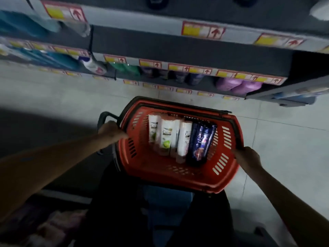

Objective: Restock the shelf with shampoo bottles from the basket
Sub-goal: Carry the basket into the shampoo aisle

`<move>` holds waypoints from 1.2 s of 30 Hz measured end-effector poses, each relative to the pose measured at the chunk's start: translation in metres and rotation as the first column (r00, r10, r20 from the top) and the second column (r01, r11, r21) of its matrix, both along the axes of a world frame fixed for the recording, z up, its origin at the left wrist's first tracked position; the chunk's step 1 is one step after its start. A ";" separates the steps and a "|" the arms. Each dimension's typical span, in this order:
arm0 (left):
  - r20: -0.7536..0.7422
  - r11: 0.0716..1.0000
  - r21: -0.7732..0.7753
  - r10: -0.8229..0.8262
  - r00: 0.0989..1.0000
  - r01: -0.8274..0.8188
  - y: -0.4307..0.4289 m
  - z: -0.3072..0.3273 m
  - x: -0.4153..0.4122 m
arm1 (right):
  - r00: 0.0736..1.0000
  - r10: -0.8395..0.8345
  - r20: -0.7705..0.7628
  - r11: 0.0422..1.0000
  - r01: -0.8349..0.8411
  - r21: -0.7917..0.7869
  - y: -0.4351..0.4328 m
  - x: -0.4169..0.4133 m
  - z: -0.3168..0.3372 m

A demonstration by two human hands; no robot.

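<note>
Head view: your left hand point(111, 130) and right hand point(246, 155) curl fingers point(238, 152) round the basket point(151, 168); grab those likely slippery shampoo bottles point(166, 138) round the middle.

R hand point(247, 155) fingertips hidden by basket point(178, 179); price labels point(203, 31) blurred.

Just one view for us, wide-angle cam worn on head. We looked forward and steeply down. Basket point(146, 164) sat mid-frame, close, at arm's reach. Left hand point(112, 131) gripped its left rim, right hand point(247, 156) its right rim, and our forearms ran in from bottom corners. Shelf point(142, 22) filled top of frame, farther off and blurry, lines bent by lens. Floor point(71, 97) lay between.
</note>
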State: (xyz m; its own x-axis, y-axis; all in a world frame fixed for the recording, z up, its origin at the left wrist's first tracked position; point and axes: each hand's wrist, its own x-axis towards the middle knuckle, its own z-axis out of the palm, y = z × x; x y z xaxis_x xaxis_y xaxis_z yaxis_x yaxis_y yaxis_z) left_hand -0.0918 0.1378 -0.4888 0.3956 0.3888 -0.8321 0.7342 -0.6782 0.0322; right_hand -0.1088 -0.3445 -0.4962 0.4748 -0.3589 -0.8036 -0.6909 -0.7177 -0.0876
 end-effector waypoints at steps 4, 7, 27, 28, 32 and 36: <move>0.004 1.000 0.024 -0.011 1.000 0.011 0.026 -0.066 0.006 | 0.997 -0.081 -0.003 0.992 0.080 0.096 0.018 0.003 -0.050; 0.010 0.997 0.072 -0.012 1.000 0.011 0.036 -0.112 0.011 | 0.995 -0.094 -0.028 0.987 0.097 0.130 0.020 0.008 -0.093; 0.072 0.980 -0.089 0.184 0.980 -0.178 0.009 -0.203 0.091 | 0.998 -0.045 0.045 0.999 0.045 0.011 0.032 0.106 -0.205; 0.040 0.971 -0.117 0.212 0.976 -0.206 0.009 -0.202 0.092 | 0.996 -0.068 0.055 0.997 0.066 0.027 0.035 0.105 -0.199; 0.021 0.988 -0.101 0.123 0.992 -0.120 0.011 -0.195 0.093 | 0.994 -0.086 0.074 0.993 0.079 0.085 0.045 0.099 -0.179; -0.032 0.855 0.239 -0.466 0.884 0.460 0.004 -0.170 0.083 | 0.992 -0.088 0.087 0.996 0.085 0.030 0.048 0.088 -0.169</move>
State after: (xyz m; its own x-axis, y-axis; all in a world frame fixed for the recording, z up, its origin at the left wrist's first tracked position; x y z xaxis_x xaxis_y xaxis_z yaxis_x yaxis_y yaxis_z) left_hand -0.0087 0.1419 -0.6587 0.5984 0.3358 -0.7275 0.3346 -0.9297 -0.1540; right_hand -0.0205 -0.2970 -0.6647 0.5119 -0.3811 -0.7699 -0.7391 -0.6521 -0.1686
